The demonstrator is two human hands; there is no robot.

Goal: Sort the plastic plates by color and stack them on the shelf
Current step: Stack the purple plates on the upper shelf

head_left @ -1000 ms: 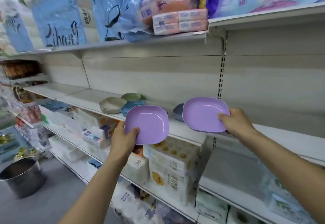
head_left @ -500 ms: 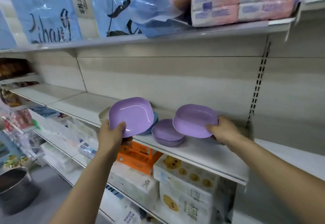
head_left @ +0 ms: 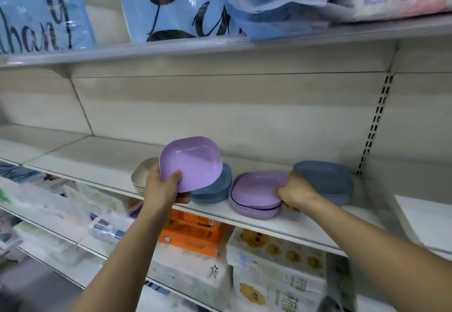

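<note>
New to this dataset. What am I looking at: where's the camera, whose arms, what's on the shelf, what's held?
There is no robot here, just a person's two bare hands. All pictures come from one wide-angle camera worn on the head, looking forward and down. The white shelf carries four stacks of plastic plates, left to right: beige stack, teal-blue stack, purple stack, grey-blue stack. The left hand grips a tilted purple plate, held up in front of the beige and teal-blue stacks. The right hand holds the edge of a second purple plate lying on the purple stack; I cannot tell whether it has fully settled.
</note>
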